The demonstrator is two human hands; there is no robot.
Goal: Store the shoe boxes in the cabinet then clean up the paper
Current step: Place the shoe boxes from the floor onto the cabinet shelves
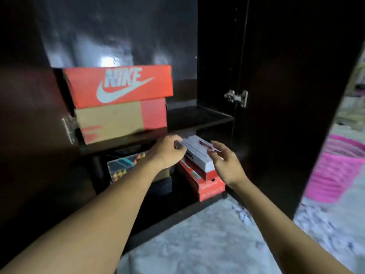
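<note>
Seating white box (198, 152) atop red box (209, 187), low right in cabinet (216, 56). Left hand (167, 150) curled, gripping its far-left corner. Right hand (225, 162) loose, empty, just beside right edge; contact unclear. Advice: square edges, push far under shelf (197, 117).

glossy dark cabinet (122, 36), matt cardboard box (118, 86)

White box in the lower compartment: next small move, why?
Probably slide the white box back and square it on the red box: it lies askew on top. The left hand grips its left corner; the right hand is open beside it.
</note>
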